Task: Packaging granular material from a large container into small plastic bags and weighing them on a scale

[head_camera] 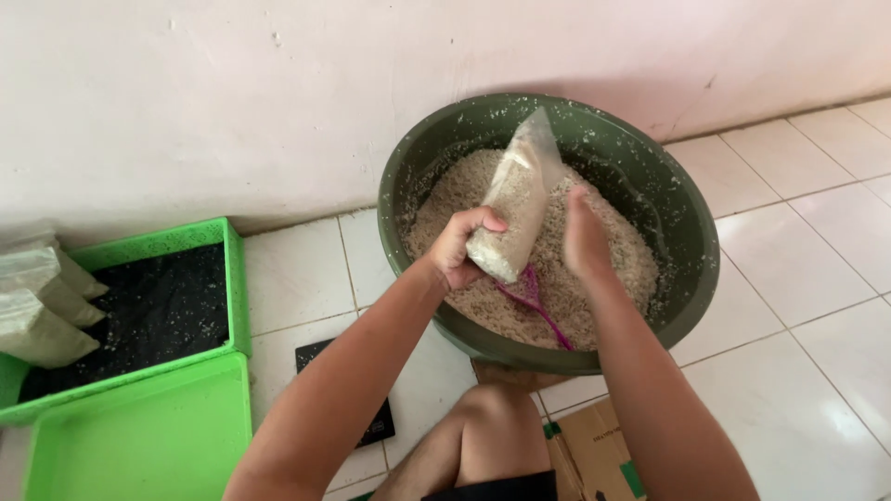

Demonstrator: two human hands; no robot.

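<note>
A large dark green basin [691, 241] on the tiled floor holds a heap of pale grain [613, 250]. Over it, my left hand [461, 246] grips the lower end of a clear plastic bag [515, 204] partly filled with the grain, tilted with its open top up and to the right. My right hand [585, 237] is beside the bag on its right, fingers together and pointing down toward the grain; I cannot see anything in it. A purple plastic scoop [536, 301] lies in the grain just below the bag.
A green tray [237, 278] with a black lining sits at left, with several filled clear bags [42, 320] at its far left end. A second green tray [148, 436] lies in front. A black flat scale [316, 357] and a cardboard box [594, 445] are near my knee [497, 417].
</note>
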